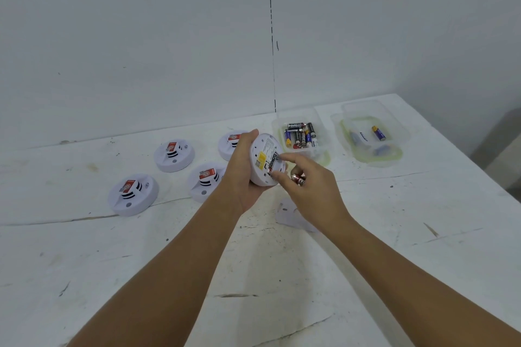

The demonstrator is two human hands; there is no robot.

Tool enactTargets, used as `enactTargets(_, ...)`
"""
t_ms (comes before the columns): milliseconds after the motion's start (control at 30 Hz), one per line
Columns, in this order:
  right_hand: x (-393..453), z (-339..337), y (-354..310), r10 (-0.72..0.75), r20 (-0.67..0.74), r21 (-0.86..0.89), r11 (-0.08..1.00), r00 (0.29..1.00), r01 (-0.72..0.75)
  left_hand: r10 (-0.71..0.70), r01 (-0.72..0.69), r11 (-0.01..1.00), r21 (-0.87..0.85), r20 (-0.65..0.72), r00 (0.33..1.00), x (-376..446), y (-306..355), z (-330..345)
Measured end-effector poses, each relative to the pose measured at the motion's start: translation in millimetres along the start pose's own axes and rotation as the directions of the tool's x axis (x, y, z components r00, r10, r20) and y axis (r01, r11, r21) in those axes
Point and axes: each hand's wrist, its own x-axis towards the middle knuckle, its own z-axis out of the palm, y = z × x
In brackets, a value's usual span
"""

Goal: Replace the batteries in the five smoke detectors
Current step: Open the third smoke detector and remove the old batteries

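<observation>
White plastic fills the scene: a left hand (242, 175) grips an upturned smoke detector (265, 160) above a scuffed white table (282, 276), while the right hand (310, 189) pinches a battery (273, 163) in its open compartment and curls round a spare battery (298, 179). Four more detectors (174, 155) lie to the left; a clear tub of batteries (300, 135) sits just behind.

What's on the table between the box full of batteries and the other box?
Nothing: in the head view, only bare white table shows between the battery box and the other box.
</observation>
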Motion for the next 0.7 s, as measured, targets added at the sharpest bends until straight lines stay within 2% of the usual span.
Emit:
enactTargets(200,-1.0,1.9,-1.0,0.028,0.025,0.051,0.998,0.999,-0.030,-0.010,0.010,1.000,0.016,-0.011,1.000,3.7,-1.7,-3.7)
enactTargets(500,0.9,4.1,-2.8,-0.083,0.019,-0.109,0.990,0.996,0.085,-0.021,0.021,0.999,0.047,0.007,1.000,3.9,-0.2,-3.2)
enactTargets(700,-0.5,6.7,-8.3,-0.097,0.097,-0.229,0.966,0.991,0.117,-0.028,0.030,0.993,0.115,-0.017,0.999,0.9,0.3,-1.8)
